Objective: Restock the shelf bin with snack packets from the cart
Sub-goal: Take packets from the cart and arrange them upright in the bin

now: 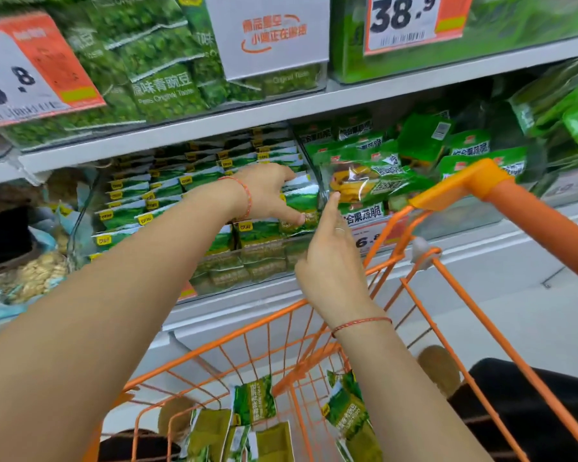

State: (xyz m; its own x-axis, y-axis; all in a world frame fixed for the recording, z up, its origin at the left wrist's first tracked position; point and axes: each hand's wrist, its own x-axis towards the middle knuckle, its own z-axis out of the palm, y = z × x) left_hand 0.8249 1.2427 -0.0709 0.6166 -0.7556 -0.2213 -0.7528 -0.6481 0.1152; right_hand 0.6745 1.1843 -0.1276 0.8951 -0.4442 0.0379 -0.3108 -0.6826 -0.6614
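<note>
Left hand setting a green packet into the shelf bin, above an orange cart.

At far left a bag of pale nuts (37,275) lies on the middle shelf; right of it the clear shelf bin (90,195) holds rows of green snack packets (131,213); at frame centre the left hand (264,191) grips one upright packet (301,203) at the bin's right end, thumb low on its face, fingers over its top; just right and lower, the right hand (331,258) holds nothing, fingers straight and pointing up toward that packet; along the bottom, the orange cart (447,285) carries more green packets (254,400) in its basket; its handle (474,181) stands at centre right.
</note>
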